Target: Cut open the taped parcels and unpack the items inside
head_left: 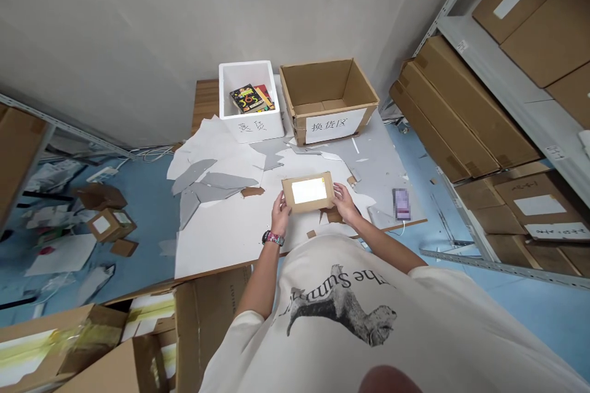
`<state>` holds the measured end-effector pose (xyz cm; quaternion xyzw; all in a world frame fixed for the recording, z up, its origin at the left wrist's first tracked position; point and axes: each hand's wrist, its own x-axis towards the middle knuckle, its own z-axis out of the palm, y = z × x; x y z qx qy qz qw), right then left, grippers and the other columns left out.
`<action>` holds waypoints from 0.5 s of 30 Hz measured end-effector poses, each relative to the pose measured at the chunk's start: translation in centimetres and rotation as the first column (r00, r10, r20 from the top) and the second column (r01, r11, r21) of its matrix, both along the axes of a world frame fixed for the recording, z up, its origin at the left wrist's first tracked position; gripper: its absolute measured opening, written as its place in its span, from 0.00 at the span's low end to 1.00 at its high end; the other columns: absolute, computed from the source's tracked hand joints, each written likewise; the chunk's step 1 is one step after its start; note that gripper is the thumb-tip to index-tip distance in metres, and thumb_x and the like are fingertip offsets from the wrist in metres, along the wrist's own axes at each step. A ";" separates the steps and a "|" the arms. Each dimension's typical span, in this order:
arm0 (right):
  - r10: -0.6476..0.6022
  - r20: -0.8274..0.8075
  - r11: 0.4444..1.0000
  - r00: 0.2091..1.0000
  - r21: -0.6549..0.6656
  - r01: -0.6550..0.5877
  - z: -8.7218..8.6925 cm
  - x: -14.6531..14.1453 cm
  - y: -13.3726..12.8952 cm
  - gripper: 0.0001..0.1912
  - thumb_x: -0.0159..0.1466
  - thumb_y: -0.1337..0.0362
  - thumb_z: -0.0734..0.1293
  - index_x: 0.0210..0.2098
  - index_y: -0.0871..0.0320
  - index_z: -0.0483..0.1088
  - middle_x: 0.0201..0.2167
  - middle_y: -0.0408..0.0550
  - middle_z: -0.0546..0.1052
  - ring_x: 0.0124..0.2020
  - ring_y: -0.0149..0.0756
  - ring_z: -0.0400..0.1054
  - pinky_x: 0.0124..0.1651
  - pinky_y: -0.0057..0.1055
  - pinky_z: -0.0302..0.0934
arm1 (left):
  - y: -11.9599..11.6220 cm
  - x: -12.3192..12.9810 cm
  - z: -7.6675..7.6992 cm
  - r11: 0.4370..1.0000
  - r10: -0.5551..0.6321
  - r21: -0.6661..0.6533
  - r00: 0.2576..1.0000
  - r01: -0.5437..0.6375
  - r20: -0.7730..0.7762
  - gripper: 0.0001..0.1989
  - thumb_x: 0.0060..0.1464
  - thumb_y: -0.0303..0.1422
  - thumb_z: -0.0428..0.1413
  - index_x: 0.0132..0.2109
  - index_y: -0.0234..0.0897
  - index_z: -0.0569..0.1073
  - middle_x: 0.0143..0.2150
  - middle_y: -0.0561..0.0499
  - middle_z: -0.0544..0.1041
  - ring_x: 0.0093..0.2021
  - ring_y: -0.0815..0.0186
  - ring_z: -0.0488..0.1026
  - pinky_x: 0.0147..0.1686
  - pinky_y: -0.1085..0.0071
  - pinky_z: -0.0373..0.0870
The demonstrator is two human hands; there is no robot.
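Observation:
A small flat cardboard box (288, 193) with a white label on its upper face is held over the near middle of the table (212, 245). My left hand (279, 214) grips its left end, with a watch on the wrist. At the opposite end my right hand (343, 202) is closed on the box's right edge. The fingers beneath the box are partly hidden. Torn grey and white sheet pieces (225, 181) lie around it, along with brown cardboard scraps (252, 191).
At the table's back stand a white foam box (251, 129) with several books (249, 99) and an open carton (329, 89) with a handwritten sign. A phone (402, 204) lies at the right. Shelves of cartons (479, 110) flank the right; more boxes (92, 344) stand at lower left.

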<state>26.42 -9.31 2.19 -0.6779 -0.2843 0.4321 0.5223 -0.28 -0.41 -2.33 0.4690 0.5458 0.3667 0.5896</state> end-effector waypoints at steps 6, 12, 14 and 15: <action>0.237 0.224 0.961 0.945 -0.198 -0.194 -2.3 1.7 -1.8 0.26 0.64 0.66 0.64 0.59 0.53 0.81 0.60 0.53 0.85 0.64 0.47 0.78 0.71 0.46 0.68 | -1.9 -1.6 -0.7 0.994 0.094 -0.050 0.987 -0.101 -0.130 0.20 0.66 0.45 0.54 0.56 0.40 0.80 0.49 0.42 0.83 0.55 0.51 0.80 0.61 0.51 0.78; 0.494 0.577 0.741 0.651 -0.670 0.032 -4.0 6.5 -5.3 0.30 0.73 0.69 0.63 0.73 0.57 0.69 0.71 0.61 0.75 0.69 0.50 0.69 0.69 0.40 0.62 | -2.5 -1.2 -0.1 0.973 -0.142 0.145 0.961 0.179 -0.236 0.42 0.62 0.50 0.67 0.77 0.44 0.66 0.77 0.36 0.69 0.75 0.44 0.70 0.72 0.45 0.70; 0.550 0.525 0.644 0.649 -0.762 0.071 -4.5 7.5 -6.1 0.28 0.73 0.64 0.67 0.71 0.58 0.69 0.68 0.64 0.76 0.66 0.52 0.70 0.64 0.40 0.64 | -2.4 -1.3 0.0 0.905 -0.298 0.217 0.910 0.365 -0.288 0.54 0.55 0.50 0.73 0.81 0.43 0.60 0.80 0.35 0.64 0.80 0.40 0.63 0.78 0.41 0.62; 0.560 0.506 0.623 0.656 -0.779 0.069 -4.7 7.7 -6.3 0.26 0.73 0.63 0.68 0.69 0.58 0.70 0.65 0.64 0.77 0.64 0.53 0.71 0.61 0.39 0.65 | -2.3 -1.5 -0.1 0.874 -0.341 0.237 0.883 0.424 -0.322 0.60 0.50 0.50 0.76 0.82 0.42 0.57 0.81 0.34 0.62 0.81 0.38 0.61 0.80 0.39 0.59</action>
